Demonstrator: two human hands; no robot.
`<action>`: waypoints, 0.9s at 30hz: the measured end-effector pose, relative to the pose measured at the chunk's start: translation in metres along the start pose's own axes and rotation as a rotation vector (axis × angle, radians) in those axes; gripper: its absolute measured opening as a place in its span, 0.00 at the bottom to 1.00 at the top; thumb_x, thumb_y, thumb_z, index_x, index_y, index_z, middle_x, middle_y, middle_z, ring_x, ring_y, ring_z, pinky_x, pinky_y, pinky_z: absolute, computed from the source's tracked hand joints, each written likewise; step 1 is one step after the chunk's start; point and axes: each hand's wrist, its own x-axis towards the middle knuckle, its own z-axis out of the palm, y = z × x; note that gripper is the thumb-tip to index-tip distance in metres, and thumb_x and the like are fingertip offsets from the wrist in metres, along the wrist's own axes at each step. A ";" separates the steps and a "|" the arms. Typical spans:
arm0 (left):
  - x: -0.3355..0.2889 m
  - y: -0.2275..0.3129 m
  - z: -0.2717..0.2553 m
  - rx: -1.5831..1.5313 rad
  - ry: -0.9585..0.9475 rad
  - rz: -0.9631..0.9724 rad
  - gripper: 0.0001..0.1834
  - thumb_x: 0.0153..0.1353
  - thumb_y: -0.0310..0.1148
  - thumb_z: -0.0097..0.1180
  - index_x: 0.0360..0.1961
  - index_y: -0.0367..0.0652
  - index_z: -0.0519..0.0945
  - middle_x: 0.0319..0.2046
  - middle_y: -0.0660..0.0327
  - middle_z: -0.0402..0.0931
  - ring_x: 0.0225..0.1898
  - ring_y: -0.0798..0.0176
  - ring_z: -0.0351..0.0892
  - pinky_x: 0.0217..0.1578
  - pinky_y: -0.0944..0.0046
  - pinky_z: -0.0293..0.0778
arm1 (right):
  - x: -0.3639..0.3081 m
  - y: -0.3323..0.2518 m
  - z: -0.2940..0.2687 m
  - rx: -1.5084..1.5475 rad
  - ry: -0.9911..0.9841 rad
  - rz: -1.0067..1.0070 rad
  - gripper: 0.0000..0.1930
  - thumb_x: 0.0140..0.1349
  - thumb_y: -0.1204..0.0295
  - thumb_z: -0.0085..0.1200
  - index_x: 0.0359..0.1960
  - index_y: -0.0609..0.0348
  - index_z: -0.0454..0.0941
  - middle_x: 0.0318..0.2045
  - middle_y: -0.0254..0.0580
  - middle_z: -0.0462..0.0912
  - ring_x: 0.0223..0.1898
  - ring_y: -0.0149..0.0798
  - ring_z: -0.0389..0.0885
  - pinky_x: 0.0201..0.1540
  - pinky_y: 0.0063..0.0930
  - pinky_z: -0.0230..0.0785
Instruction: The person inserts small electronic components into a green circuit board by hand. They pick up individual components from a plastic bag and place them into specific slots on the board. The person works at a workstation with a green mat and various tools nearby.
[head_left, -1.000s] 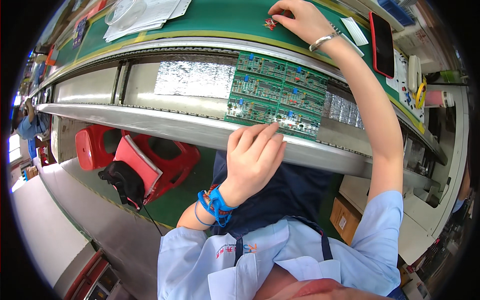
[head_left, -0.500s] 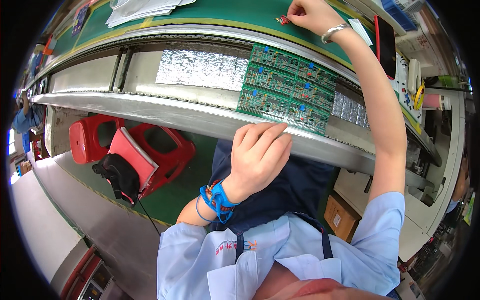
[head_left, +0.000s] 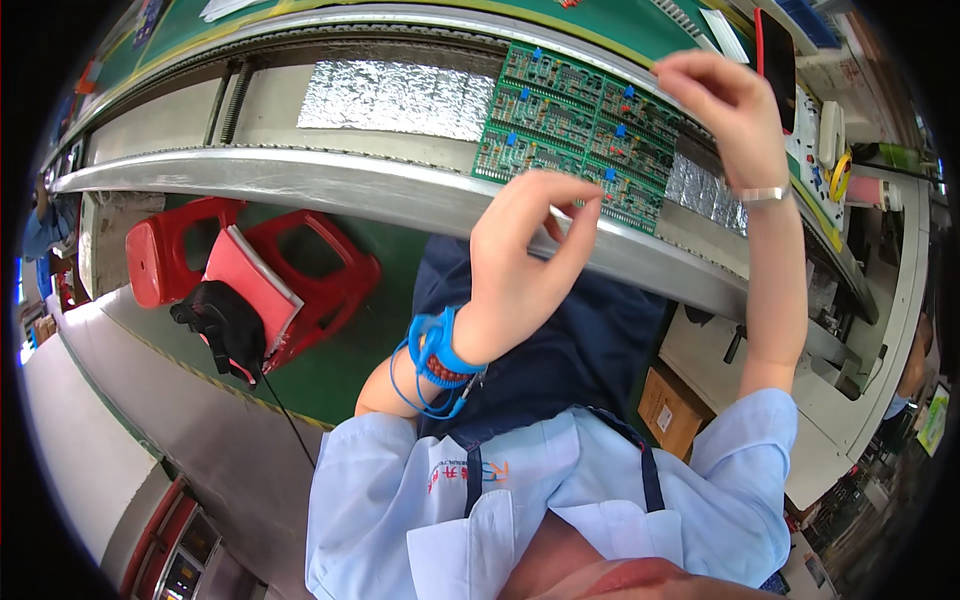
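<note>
Since the earlier frame the right hand (head_left: 738,118) has drawn back from the red parts (head_left: 568,3) beyond the panel's far edge and now hangs off the panel's far right corner. The left hand (head_left: 520,250) has turned, so its thumb and forefinger reach over the panel's near edge. The circuit-board panel (head_left: 577,135), green with blue and red components, lies across the conveyor. The left thumb and forefinger form a narrow pinch; I cannot tell whether they hold anything. The right fingers are bent and close together, and their grip is too unclear to tell. A foil sheet (head_left: 395,98) lies left of the panel, a red-edged phone (head_left: 776,70) beyond its right end, and the near rail (head_left: 300,185) runs along its near side.
</note>
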 end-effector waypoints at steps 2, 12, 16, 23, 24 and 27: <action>0.005 0.000 0.010 -0.167 0.080 -0.115 0.11 0.50 0.18 0.60 0.36 0.40 0.79 0.30 0.62 0.77 0.27 0.70 0.74 0.23 0.73 0.68 | -0.028 -0.014 0.014 0.256 -0.074 0.136 0.06 0.56 0.77 0.59 0.36 0.63 0.81 0.35 0.36 0.83 0.38 0.27 0.80 0.45 0.19 0.71; 0.000 -0.004 0.021 0.139 0.047 0.192 0.10 0.48 0.18 0.63 0.33 0.38 0.82 0.28 0.61 0.78 0.24 0.72 0.72 0.21 0.75 0.66 | -0.073 -0.013 0.027 0.304 -0.090 0.111 0.06 0.57 0.81 0.56 0.36 0.66 0.81 0.34 0.37 0.80 0.37 0.27 0.77 0.41 0.18 0.70; -0.002 -0.007 0.021 0.214 0.074 0.254 0.10 0.47 0.18 0.64 0.32 0.39 0.82 0.26 0.61 0.77 0.23 0.70 0.73 0.19 0.74 0.66 | -0.076 -0.015 0.029 0.286 -0.066 0.161 0.07 0.57 0.80 0.56 0.37 0.65 0.81 0.33 0.38 0.80 0.37 0.27 0.77 0.41 0.18 0.69; -0.006 -0.011 0.020 0.323 0.069 0.300 0.10 0.44 0.19 0.65 0.31 0.39 0.82 0.25 0.61 0.77 0.23 0.66 0.73 0.19 0.71 0.67 | -0.083 -0.011 0.032 0.048 -0.062 0.054 0.08 0.54 0.81 0.57 0.36 0.64 0.82 0.32 0.37 0.80 0.32 0.26 0.73 0.36 0.18 0.64; -0.007 -0.012 0.020 0.334 0.067 0.312 0.10 0.44 0.19 0.66 0.31 0.39 0.82 0.25 0.61 0.77 0.23 0.65 0.73 0.19 0.70 0.68 | -0.083 -0.011 0.033 0.040 -0.059 0.063 0.08 0.54 0.81 0.57 0.36 0.64 0.82 0.32 0.37 0.80 0.32 0.26 0.73 0.35 0.18 0.64; -0.008 -0.011 0.019 0.326 0.055 0.283 0.10 0.44 0.19 0.66 0.30 0.39 0.82 0.25 0.61 0.77 0.24 0.64 0.74 0.19 0.69 0.68 | -0.083 -0.012 0.035 0.015 -0.055 0.093 0.08 0.54 0.82 0.57 0.36 0.63 0.82 0.31 0.37 0.80 0.31 0.26 0.73 0.34 0.18 0.63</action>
